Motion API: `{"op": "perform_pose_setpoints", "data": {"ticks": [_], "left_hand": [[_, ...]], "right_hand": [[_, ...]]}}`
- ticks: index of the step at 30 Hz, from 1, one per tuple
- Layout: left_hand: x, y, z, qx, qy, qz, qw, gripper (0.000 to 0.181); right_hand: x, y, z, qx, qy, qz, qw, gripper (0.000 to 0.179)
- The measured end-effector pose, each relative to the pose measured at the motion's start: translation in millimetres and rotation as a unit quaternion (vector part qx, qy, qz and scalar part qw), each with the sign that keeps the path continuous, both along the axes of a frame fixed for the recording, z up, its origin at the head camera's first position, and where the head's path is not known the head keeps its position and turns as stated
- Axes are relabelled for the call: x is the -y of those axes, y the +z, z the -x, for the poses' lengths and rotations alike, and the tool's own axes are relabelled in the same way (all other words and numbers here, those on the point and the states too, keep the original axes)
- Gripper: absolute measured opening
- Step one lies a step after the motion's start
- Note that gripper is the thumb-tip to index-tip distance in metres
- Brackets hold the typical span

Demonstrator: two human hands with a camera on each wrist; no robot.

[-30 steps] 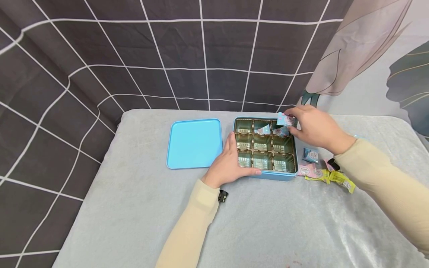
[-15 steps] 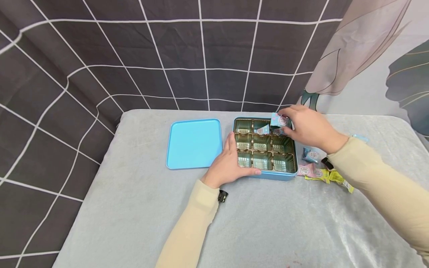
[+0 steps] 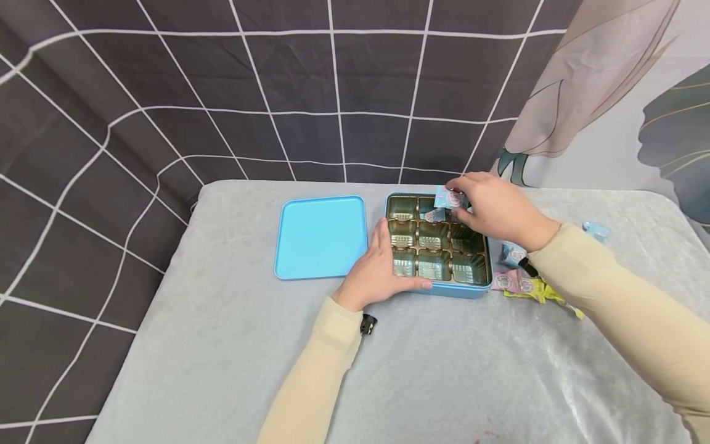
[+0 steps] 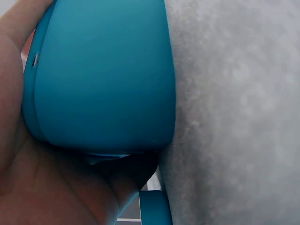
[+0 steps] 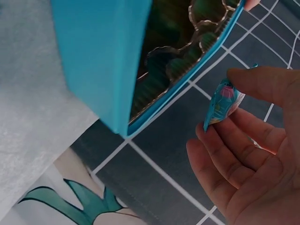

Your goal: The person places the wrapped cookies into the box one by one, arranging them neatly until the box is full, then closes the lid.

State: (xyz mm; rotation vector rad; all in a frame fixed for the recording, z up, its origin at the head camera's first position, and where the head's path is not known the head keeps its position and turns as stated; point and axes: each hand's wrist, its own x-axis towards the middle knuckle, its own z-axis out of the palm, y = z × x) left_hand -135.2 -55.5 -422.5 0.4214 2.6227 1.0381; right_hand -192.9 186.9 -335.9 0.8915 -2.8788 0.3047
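Note:
A blue tin box [image 3: 459,291] with a gold compartment tray stands uncovered towards the back of the table. My left hand [image 3: 376,271] grips its near left corner, fingers along the left side and thumb along the front. In the left wrist view the blue wall of the box fills the palm. My right hand [image 3: 499,206] pinches a light blue wrapped candy [image 3: 448,198] between thumb and fingers, above the back row of compartments. The right wrist view shows that candy [image 5: 222,103] apart from the box. Another blue candy [image 3: 432,215] lies in the back middle compartment.
Left of the box lies its flat blue lid [image 3: 320,237]. To the right are a blue candy [image 3: 513,253], pink candies [image 3: 507,280], yellow candies [image 3: 532,291] and a farther light blue one [image 3: 596,230]. A dark checked curtain [image 3: 299,74] hangs behind the table.
My right hand has moved left with the pinched candy, from the back right compartment towards the back middle one. The left hand and the box have stayed in place.

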Motion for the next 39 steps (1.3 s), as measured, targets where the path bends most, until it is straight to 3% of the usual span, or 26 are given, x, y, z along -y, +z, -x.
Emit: {"op": "perform_pose_setpoints", "data": {"ticks": [12, 23, 39], "left_hand": [[0.5, -0.3, 0.4, -0.002, -0.002, -0.003, 1.0000, 0.141], [1.6, -1.9, 0.8, -0.005, -0.003, -0.003, 1.0000, 0.142], [0.9, -2.3, 1.3, -0.004, -0.002, -0.006, 1.0000, 0.143]], "right_hand": [[18, -1.9, 6.8, -0.011, 0.015, 0.004, 0.9998, 0.043], [29, -2.0, 11.7, 0.014, 0.011, 0.004, 0.9998, 0.039], [44, -3.0, 18.0, 0.019, 0.016, -0.004, 0.9997, 0.036]]}}
